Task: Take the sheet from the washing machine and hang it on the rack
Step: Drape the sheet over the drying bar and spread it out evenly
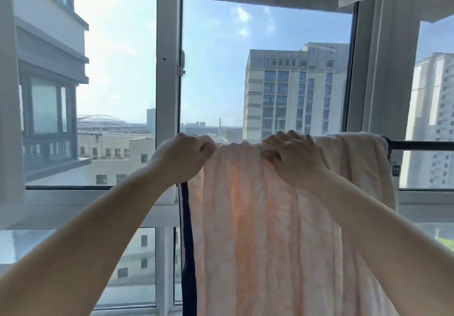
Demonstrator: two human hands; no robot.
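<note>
sheet [265, 229]: pink, draped over the rack [422, 145] bar, hanging below both hands | left hand [183, 154]: fingers curled, pinching the sheet's top left edge | right hand [292, 154]: fingers [271, 154] clamped on bunched cloth at the bar | rack: dark bar bare right of the fingers | window [169, 69] behind
</note>
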